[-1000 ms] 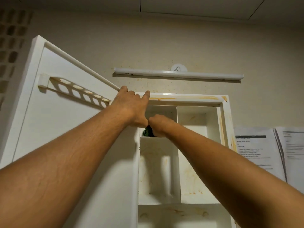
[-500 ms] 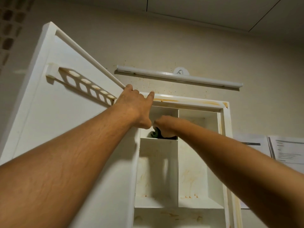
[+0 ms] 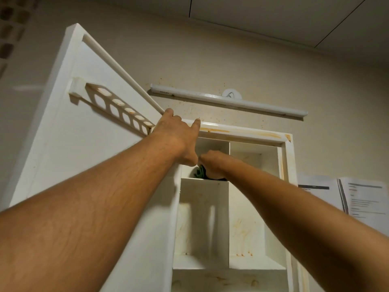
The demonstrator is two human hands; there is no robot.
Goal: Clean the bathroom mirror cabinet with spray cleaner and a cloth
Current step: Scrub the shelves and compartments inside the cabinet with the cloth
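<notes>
Arms are both reaching up to the white mirror cabinet (image 3: 242, 134), which is hanging on a beige wall with its door (image 3: 69, 157) standing open to the left.

Left hand (image 3: 176, 137) is resting on the cabinet's top frame at the hinge-side corner. Its fingers are lying fairly straight and spread, the index tip is touching the front lip of the frame, and it is gripping nothing.

Right hand (image 3: 212, 163) is sitting inside the upper-left compartment with the back of the hand facing the camera and the fingers curling down over a green cloth (image 3: 199, 172). The cloth is bunching under and just left of that hand and touching the small shelf (image 3: 189, 179) that floors the compartment. Finger detail is hidden behind the hand.

Orange-brown stains are showing along the top frame, the right inner edge and the back panels of the lower compartments. A white rack (image 3: 117, 108) with oval holes is sticking out from the inside of the door. A tube light bar (image 3: 229, 102) is running across the wall above the cabinet. Printed papers (image 3: 357, 197) are hanging on the wall to the right, their text too blurred to read.
</notes>
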